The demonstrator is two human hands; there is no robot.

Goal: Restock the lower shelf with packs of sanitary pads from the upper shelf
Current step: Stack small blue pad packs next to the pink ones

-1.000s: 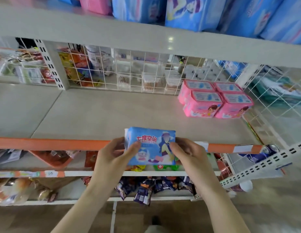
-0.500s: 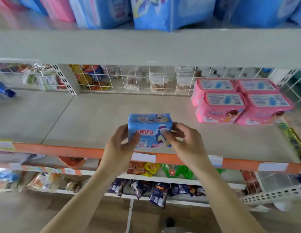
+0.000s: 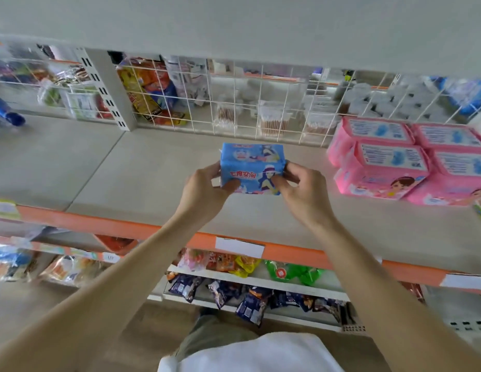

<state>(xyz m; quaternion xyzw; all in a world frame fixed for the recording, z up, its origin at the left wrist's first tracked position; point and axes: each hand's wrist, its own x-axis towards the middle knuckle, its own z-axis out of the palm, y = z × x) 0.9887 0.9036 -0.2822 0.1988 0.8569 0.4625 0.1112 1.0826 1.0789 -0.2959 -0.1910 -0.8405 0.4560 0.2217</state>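
A blue pack of sanitary pads point(image 3: 251, 167) with a cartoon figure on its front is over the middle of the lower shelf point(image 3: 142, 181). My left hand point(image 3: 204, 187) pinches its left end and my right hand point(image 3: 301, 189) pinches its right end. I cannot tell whether the pack touches the shelf board. Several pink packs of pads point(image 3: 390, 159) lie stacked on the same shelf at the right. The upper shelf point(image 3: 234, 28) shows only its pale underside across the top of the view.
A white wire grid point(image 3: 234, 103) backs the shelf, with snack bags and cotton swabs behind it. An orange price rail point(image 3: 301, 257) edges the shelf front. Below are shelves with dark and coloured snack packets point(image 3: 247, 299). A white upright post point(image 3: 107, 89) stands at the left.
Both hands have carried the blue pack from in front of the orange rail forward and over the shelf board. The view has tipped down, so the packs on the upper shelf are out of sight.
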